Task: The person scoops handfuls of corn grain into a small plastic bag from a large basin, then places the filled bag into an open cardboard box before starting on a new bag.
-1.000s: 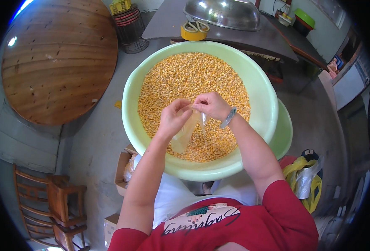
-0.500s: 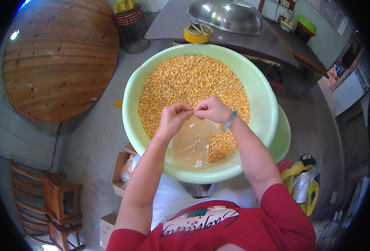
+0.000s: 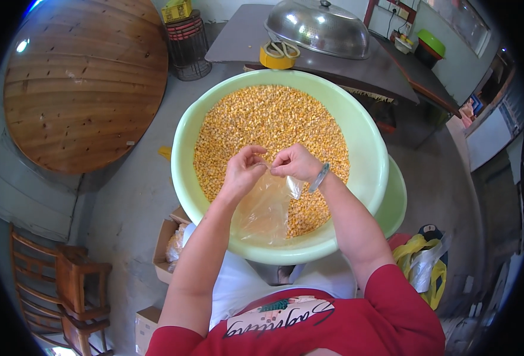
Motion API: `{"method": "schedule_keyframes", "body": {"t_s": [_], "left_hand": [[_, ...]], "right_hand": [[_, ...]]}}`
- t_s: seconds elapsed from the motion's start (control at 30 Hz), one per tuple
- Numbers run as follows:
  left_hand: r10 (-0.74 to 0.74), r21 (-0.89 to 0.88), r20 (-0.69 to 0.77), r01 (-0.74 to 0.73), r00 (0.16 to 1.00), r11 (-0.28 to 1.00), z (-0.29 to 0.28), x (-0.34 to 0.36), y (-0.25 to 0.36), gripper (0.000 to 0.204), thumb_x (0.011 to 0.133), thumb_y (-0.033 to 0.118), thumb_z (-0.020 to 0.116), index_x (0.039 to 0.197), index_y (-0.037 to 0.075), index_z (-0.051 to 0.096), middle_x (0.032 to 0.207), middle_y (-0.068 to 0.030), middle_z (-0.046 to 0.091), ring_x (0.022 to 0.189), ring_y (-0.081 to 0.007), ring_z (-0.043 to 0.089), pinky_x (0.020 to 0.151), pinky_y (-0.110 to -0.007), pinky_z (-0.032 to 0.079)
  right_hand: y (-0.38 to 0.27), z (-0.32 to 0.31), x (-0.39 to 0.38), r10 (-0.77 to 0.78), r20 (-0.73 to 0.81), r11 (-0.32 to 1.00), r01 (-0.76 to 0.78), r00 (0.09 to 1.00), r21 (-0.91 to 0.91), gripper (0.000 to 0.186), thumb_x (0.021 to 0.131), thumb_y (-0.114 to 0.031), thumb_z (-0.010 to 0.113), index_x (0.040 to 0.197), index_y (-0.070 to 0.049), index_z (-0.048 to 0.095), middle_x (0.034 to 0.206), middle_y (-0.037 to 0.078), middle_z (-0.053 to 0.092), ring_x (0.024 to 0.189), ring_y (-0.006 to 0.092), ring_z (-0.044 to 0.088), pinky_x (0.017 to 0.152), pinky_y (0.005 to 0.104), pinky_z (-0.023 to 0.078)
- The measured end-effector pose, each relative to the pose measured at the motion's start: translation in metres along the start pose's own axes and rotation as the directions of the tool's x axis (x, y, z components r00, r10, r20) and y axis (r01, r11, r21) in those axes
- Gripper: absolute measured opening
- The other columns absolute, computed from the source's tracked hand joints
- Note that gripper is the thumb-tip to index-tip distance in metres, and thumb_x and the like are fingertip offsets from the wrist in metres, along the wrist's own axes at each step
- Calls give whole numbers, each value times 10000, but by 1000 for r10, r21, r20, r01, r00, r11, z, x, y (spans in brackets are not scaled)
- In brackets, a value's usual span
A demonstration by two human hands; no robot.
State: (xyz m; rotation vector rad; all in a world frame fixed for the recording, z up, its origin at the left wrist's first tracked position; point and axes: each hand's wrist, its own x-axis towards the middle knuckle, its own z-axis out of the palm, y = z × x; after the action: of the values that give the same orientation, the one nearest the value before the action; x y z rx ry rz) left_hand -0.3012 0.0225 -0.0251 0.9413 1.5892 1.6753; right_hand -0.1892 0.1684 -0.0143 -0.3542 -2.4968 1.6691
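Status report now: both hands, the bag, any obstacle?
Left hand and right hand both pinch clear plastic bag mouth. Bag hangs over corn kernels in green basin. Nothing in the way.

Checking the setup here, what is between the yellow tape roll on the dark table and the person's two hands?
In the head view, the far rim of the green basin and a stretch of corn kernels lie between the tape roll and both hands.
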Motion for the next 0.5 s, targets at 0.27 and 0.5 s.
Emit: {"method": "schedule_keyframes", "body": {"t_s": [0.27,0.5], "left_hand": [[-13,-47,-21,12,1000,999,1,0,-1,289,730,-21,581,1015,2,539,777,-3,539,697,-47,504,619,-177,403],[634,606,-237,-398,736,689,0,-2,6,283,661,12,646,934,25,573,783,-58,577,690,-146,558,659,-283,446]], "right_hand": [[-4,8,1,54,15,970,-56,998,235,110,686,-101,705,670,-16,636,628,22,618,584,67,559,542,219,452],[2,4,4,14,-280,973,-78,960,-219,202,638,-210,751,660,-50,629,587,40,599,542,125,565,530,269,451]]}}
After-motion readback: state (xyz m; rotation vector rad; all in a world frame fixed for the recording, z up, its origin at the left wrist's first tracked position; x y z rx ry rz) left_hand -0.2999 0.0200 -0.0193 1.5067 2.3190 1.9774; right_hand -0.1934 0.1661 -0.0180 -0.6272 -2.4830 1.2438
